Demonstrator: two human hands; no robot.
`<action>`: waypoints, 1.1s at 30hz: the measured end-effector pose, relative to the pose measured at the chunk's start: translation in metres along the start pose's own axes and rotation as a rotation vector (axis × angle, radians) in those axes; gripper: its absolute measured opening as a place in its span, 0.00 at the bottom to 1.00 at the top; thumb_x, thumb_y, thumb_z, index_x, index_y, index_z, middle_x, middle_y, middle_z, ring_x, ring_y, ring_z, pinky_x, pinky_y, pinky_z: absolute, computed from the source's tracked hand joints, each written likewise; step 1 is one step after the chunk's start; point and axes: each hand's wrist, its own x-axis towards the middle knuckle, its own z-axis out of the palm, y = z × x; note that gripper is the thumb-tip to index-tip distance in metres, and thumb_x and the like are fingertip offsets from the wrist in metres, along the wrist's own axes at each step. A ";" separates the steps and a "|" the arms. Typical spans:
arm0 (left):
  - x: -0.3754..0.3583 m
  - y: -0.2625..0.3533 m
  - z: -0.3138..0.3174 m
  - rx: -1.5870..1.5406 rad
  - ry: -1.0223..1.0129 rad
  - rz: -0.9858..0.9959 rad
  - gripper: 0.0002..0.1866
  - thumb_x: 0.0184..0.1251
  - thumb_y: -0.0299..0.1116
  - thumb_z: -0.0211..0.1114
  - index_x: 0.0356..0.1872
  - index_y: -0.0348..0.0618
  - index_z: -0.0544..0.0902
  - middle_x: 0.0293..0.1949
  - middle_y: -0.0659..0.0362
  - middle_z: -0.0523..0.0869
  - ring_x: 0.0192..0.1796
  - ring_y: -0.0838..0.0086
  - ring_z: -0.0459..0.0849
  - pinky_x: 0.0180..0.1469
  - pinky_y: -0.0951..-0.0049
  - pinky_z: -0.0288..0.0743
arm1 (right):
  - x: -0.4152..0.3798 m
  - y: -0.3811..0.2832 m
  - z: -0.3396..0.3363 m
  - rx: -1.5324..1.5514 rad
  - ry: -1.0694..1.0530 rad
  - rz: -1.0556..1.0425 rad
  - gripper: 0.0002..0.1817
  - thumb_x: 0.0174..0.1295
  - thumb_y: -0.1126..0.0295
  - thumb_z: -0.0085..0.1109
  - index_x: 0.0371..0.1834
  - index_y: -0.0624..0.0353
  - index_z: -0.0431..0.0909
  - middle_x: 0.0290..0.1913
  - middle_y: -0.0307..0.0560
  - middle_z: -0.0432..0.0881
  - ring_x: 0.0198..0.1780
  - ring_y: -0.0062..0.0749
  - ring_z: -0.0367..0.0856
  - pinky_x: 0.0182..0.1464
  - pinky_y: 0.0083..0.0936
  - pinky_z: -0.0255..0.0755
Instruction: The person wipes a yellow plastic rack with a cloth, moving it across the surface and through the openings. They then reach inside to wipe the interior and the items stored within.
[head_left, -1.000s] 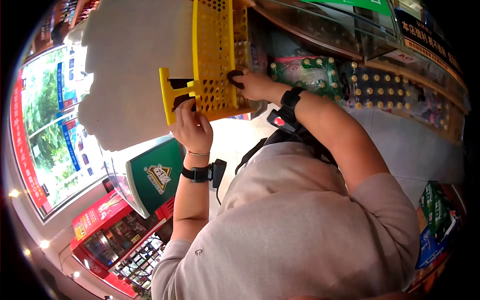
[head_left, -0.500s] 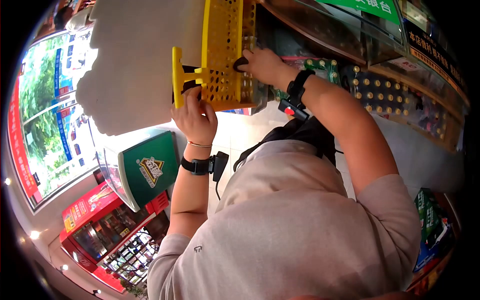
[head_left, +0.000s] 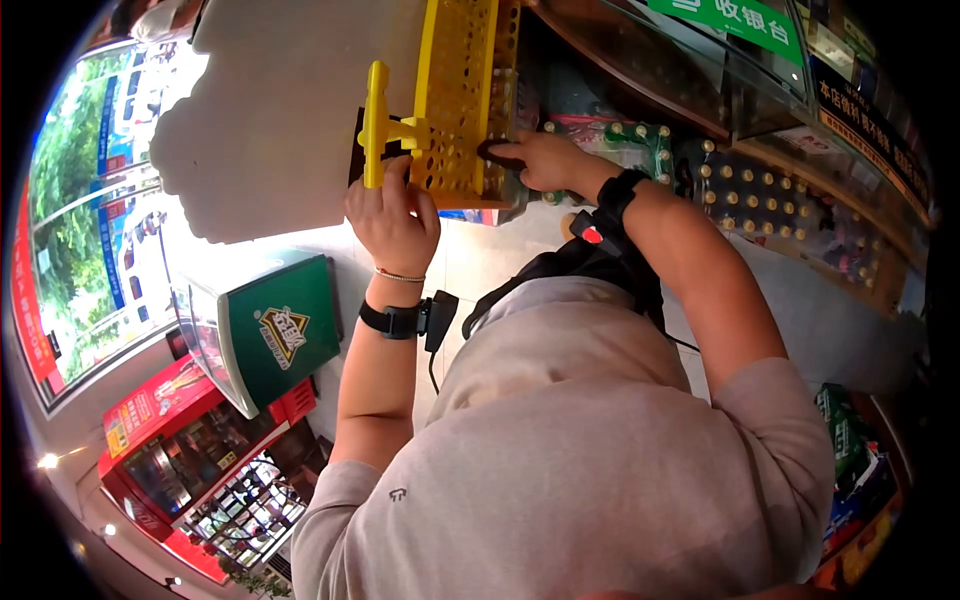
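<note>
A yellow perforated rack (head_left: 455,110) stands at the top of the view, with a yellow T-shaped bracket (head_left: 376,120) projecting from its left side. My left hand (head_left: 393,215) is just below this bracket, fingers curled in at its lower end beside a flat black piece (head_left: 357,150). Those fingertips are partly hidden, and I cannot tell what they grip. On the rack's right side, my right hand (head_left: 548,162) pinches a small dark piece (head_left: 497,153) against the perforated edge. Both wrists wear black straps with small devices.
A large pale board (head_left: 275,130) fills the area left of the rack. Packs of capped bottles (head_left: 750,190) stand on the right below a glass counter. A green-sided cabinet (head_left: 285,325) and a red display case (head_left: 165,440) are at lower left.
My right hand has moved down along the rack's edge with the dark piece. My left hand stays by the bracket. The rack and bracket sit slightly higher in view.
</note>
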 end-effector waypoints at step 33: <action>0.005 0.002 -0.003 0.023 0.002 0.033 0.17 0.51 0.22 0.59 0.45 0.43 0.81 0.41 0.57 0.85 0.39 0.62 0.81 0.44 0.65 0.66 | 0.003 -0.024 0.036 0.281 0.164 0.135 0.31 0.57 0.68 0.55 0.68 0.44 0.71 0.58 0.56 0.74 0.59 0.53 0.75 0.60 0.37 0.71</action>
